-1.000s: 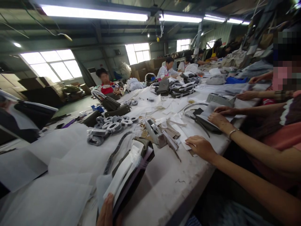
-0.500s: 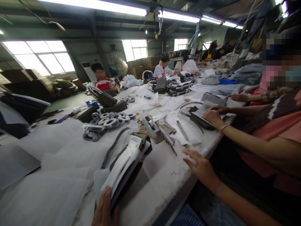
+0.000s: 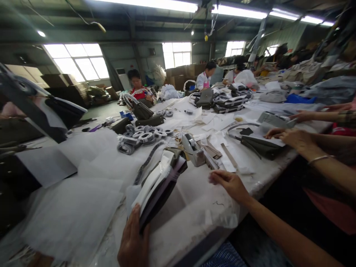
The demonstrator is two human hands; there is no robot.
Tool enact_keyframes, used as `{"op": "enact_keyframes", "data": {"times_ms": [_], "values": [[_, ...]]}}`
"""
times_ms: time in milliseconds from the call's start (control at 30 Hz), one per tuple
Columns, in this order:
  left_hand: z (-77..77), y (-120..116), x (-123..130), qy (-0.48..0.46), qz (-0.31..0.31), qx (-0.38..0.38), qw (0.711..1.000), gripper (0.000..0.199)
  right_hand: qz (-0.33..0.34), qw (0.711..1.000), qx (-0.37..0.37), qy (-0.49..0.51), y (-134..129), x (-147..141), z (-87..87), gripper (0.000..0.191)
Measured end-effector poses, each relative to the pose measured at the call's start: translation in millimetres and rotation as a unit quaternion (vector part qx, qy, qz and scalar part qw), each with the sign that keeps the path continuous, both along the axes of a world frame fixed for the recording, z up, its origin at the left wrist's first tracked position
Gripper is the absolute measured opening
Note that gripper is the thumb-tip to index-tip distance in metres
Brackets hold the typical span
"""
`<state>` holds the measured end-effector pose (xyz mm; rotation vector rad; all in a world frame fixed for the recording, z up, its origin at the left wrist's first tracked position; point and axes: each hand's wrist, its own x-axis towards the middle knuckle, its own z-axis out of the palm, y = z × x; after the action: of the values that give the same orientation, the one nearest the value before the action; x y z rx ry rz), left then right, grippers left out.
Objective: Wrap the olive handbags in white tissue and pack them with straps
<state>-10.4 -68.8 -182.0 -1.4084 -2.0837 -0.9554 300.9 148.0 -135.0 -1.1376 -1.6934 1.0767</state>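
A dark handbag (image 3: 162, 196) with white wrapping on its flap stands tilted on the covered table near me. My left hand (image 3: 132, 237) grips its near end, fingers on the white wrapping; the thumb is mostly hidden. The wrapped handle (image 3: 148, 161) of the bag lies along its left side. My right hand (image 3: 230, 185) hovers over the table to the right of the bag, its fingertips pressed together. Whether anything thin is between them I cannot make out. Beyond the bag stands a grey tape dispenser (image 3: 193, 150), apart from both hands.
Rolled wrapped straps (image 3: 146, 137) lie behind the bag. White paper sheets (image 3: 75, 211) spread at the left. On the right, a co-worker's hands (image 3: 294, 137) rest on another dark bag (image 3: 261, 146). Stacked bags (image 3: 230, 98) and several people are farther back. The table edge (image 3: 211, 237) runs beside me.
The view has swung left, so things appear farther right. My right hand's spread fingers have come together, closer to the bag. My left hand keeps its hold on the handbag.
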Motion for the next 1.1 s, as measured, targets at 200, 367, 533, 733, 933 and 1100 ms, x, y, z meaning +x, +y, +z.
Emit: {"op": "enact_keyframes", "data": {"times_ms": [200, 367, 533, 733, 933, 1100], "values": [[4.4, -1.1, -1.8, -0.017, 0.012, 0.007, 1.000, 0.062, 0.246, 0.927, -0.193, 0.207, -3.6, -112.2, 11.7, 0.055], [6.6, -0.7, -3.9, -0.032, 0.025, 0.024, 0.999, 0.063, 0.243, 0.951, -0.086, 0.168, 38.6, -188.9, -5.2, 0.046], [9.6, 1.0, -6.6, -0.064, 0.041, 0.031, 0.997, 0.062, 0.166, 0.983, -0.003, 0.074, 65.1, -193.8, -3.4, 0.050], [10.1, 5.2, -5.8, -0.089, 0.051, 0.036, 0.994, 0.062, 0.153, 0.980, 0.113, -0.066, -16.8, -120.6, -4.5, 0.026], [14.9, 7.6, -5.7, -0.102, 0.042, 0.047, 0.993, 0.063, 0.197, 0.927, 0.192, -0.255, -68.4, -111.2, -29.3, 0.016], [15.3, 7.5, -5.7, -0.115, 0.041, 0.046, 0.991, 0.063, 0.196, 0.955, 0.112, -0.191, -51.6, -127.4, -22.2, 0.015]]}}
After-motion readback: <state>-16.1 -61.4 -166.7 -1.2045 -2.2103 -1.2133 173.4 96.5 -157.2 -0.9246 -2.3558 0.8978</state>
